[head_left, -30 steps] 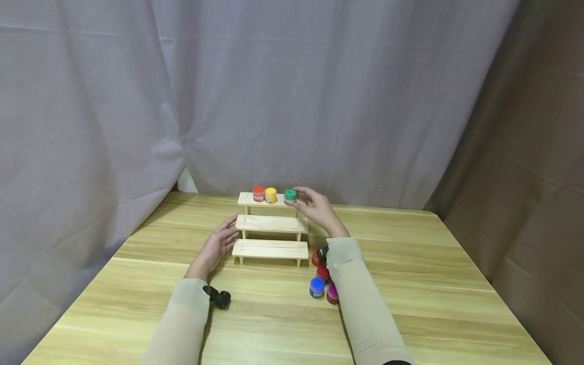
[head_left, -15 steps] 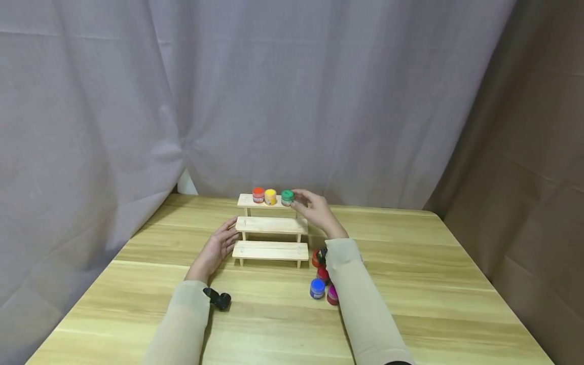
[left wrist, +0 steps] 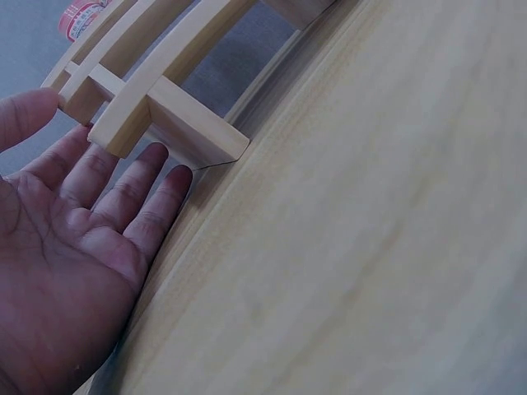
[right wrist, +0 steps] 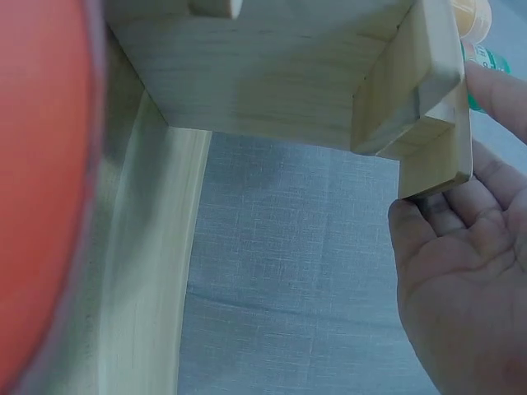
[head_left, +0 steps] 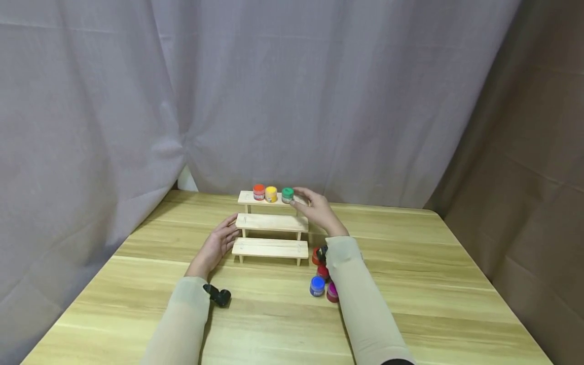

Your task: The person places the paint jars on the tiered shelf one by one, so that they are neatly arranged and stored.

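A three-tier wooden display stand (head_left: 271, 221) stands on the table. On its top tier are a red-orange paint jar (head_left: 259, 192), a yellow paint jar (head_left: 271, 194) and, set apart to their right, a green paint jar (head_left: 287, 194). My right hand (head_left: 318, 211) holds the green jar from its right side, thumb in front; its forefinger is partly hidden. In the right wrist view, the other fingertips of the hand (right wrist: 473, 263) are close to the top tier's end. At the stand's left side, my left hand (left wrist: 74, 239) has its fingers extended, fingertips against the tier ends.
On the table right of the stand are a blue jar (head_left: 317, 286), a magenta jar (head_left: 332, 292), a dark red jar (head_left: 323, 272) and an orange-red jar (head_left: 316, 256), some partly covered by the right sleeve (head_left: 365, 299). Grey curtain (head_left: 292, 101) hangs behind the table.
The green jar has slid slightly left along the top tier with my right hand, nearer the yellow jar. My left hand stays at the stand's side.
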`<state>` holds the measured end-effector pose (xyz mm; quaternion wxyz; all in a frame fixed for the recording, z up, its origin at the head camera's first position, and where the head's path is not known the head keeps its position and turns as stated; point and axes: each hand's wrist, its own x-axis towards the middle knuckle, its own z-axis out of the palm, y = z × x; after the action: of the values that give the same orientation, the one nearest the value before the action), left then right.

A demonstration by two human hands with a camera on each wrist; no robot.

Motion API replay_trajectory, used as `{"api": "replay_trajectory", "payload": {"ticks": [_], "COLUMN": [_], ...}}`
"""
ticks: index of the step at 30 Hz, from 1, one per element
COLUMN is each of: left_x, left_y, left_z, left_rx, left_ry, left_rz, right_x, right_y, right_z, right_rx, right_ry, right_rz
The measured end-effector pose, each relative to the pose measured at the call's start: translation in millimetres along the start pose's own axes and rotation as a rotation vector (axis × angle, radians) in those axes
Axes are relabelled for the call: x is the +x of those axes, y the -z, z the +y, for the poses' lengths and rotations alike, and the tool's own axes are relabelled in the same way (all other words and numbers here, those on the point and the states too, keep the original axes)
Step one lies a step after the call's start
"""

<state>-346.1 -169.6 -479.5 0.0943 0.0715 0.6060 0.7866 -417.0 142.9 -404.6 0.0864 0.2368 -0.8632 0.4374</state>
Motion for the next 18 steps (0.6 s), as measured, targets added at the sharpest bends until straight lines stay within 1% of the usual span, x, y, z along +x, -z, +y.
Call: {"api": "replay_trajectory", "payload": {"ticks": [4,9,15,18], "left_x": [0.3,1.3,-0.2,-0.9], "left_y": [1.5,1.5,1.0,0.6], "left_z": [-0.4,-1.7,-4.2,-3.7], "left_rx": [0.006,0.002,-0.004,-0.004], "left_ry": [0.004,-0.01,0.009,0.002], "left_rz": [-0.002,-0.004,0.003,0.003], "right_x": [1.3,1.7,-2.1,-2.0], "right_y": [-0.7,-0.6,-1.9,-2.7], "right_z": [0.7,0.6,3.3,4.0], "right_rx": [0.001,0.009,0.002,-0.002], "right_ry": [-0.003,-0.011,-0.021,-0.015], "right_rz": [-0.011,-0.012,-0.019,-0.008]}}
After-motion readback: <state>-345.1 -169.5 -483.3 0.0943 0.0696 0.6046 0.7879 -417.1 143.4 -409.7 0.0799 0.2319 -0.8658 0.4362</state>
